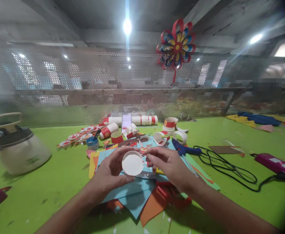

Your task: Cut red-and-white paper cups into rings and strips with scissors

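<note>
Along the far side of the work area, a perforated screen [96, 74] borders a green bench [59, 185], probably to keep loose parts from falling off the far edge. At left stands a lidded container [22, 156], handle up, apparently parked out of arm's way. At near centre, a stack of coloured sheets [121, 191] lies under the hands, perhaps as a working mat. A looped paper flower [177, 47] stands upright before the screen, right of centre. A row of white cups [143, 120] lies on its side at the far centre, likely to save space.

The left hand [107, 169] is curved part-open around a white disc [132, 163], thumb below and fingers behind, presumably to keep its face unobstructed. The right hand [165, 162] is nearly pinched at the disc's right; whether it grips a small piece cannot be determined. To its right, a blue glue gun [183, 149] rests with its cable routed right, likely for quick reach. Red-handled scissors [162, 191] lie beneath the right wrist. A small blue jar [93, 143] stands left of the sheets.
</note>
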The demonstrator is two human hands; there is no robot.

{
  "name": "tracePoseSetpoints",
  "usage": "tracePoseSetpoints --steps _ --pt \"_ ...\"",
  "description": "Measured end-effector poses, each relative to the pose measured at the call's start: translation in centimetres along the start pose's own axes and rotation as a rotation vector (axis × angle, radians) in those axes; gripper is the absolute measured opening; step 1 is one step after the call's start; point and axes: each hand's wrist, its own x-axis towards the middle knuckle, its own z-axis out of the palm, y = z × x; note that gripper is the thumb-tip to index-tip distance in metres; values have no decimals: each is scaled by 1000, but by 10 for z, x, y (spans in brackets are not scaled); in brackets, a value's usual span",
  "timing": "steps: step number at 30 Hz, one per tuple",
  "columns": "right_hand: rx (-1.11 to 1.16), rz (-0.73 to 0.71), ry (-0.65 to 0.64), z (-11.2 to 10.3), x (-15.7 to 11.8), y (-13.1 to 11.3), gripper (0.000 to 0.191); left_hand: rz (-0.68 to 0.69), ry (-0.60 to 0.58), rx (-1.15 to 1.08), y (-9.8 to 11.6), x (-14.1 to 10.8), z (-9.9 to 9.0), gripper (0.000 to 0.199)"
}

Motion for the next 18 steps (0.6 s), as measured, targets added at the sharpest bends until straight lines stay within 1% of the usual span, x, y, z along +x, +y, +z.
tracePoseSetpoints --steps 2,4,7,9,11,14,16,18 --pt "99 80 -131 1 1 0 20 35 -29 62 0 0 0 54" --pt "210 139 -240 3 -1 1 26 72 -29 142 0 -1 0 53" --pt "350 172 -320 6 -5 1 28 135 13 280 -2 -3 2 52" --pt "427 182 -300 9 -7 2 29 179 53 375 -5 -5 4 50" --pt "478 195 -237 12 -8 4 33 226 98 461 -9 -7 7 51" --pt "494 214 -149 15 -8 9 36 273 164 572 -16 -10 11 58" --pt "495 225 -117 15 -8 11 35 270 173 615 -20 -11 11 67" --pt "486 232 -90 12 -6 12 33 249 149 628 -21 -12 11 71"
